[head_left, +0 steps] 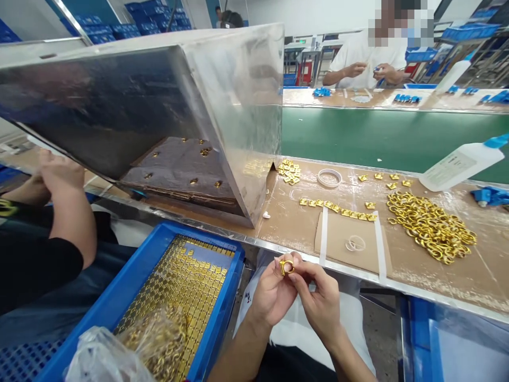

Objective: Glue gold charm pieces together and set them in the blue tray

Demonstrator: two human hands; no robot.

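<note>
Between my two hands, just off the table's front edge, is a small gold ring-shaped piece [287, 267]. My left hand [270, 297] pinches its flat side, and the fingertips of my right hand [320, 297] close on its round side. Beyond them a cardboard pad [338, 244] is taped to the table [286, 233], with a clear ring [355, 243] on it. A row of gold square pieces [338, 208] runs along the pad's far edge. To the right lies a heap of gold rings [431, 225].
A blue crate [234, 276] with rows of gold pieces and plastic bags stands at lower left. A large metal hood [238, 106] rises behind it. A white bottle [457, 164] leans at right. One person's arm [69, 201] is at left; another person [369, 58] sits across the green belt [358, 132].
</note>
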